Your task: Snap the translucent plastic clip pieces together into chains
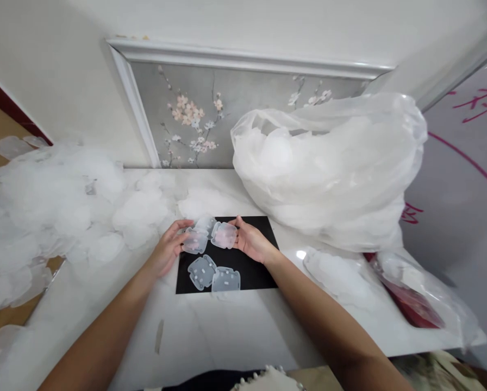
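Observation:
My left hand [171,248] grips a translucent plastic piece [195,240] with notched corners by its left side. In my right hand [249,239] is a second such piece [224,235], pinched at its right edge. Both are held over a black mat [251,274]. Behind and between them a third translucent piece [206,224] shows in part. Nearer to me, two more pieces lie on the mat: one turned at an angle [201,272], and one squarer to the edge [226,279], their edges meeting.
A large heap of similar pieces [64,190] covers the table's left side. A big clear bag [329,168] full of them stands back right. More pieces [337,274] lie right of the mat, beside a red item under clear plastic [410,298]. A framed floral panel [194,119] is behind.

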Tool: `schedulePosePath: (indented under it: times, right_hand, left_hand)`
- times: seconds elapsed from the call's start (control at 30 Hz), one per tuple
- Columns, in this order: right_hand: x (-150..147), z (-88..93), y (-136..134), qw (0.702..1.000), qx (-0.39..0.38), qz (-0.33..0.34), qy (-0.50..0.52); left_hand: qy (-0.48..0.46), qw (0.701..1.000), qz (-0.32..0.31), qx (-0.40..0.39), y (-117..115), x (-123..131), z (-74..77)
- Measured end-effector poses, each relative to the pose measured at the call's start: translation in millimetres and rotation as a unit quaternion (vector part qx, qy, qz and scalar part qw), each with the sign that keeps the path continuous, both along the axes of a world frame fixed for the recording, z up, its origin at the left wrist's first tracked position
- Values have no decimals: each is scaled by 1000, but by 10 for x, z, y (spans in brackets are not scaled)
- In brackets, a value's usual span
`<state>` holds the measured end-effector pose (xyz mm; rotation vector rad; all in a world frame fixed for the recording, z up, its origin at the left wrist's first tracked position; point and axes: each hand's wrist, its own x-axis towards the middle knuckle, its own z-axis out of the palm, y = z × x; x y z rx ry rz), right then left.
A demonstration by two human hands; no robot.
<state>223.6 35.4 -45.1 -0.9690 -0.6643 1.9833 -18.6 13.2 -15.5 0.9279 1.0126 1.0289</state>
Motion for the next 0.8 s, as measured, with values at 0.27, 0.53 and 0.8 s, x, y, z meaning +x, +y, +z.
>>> schedulePosePath:
  times: [0.27, 0.53, 0.8]
  right_hand:
    - [5, -32, 7, 1000, 17, 21, -8]
    - [13, -23, -21, 999, 22, 23, -13]
    - [12, -11, -25, 999, 15, 25, -14]
  left_hand:
    - [-46, 998, -13, -39, 48, -47, -43]
    - [-53, 997, 10, -55, 56, -42, -66]
    - [-39, 998, 7, -54, 44, -40, -54]
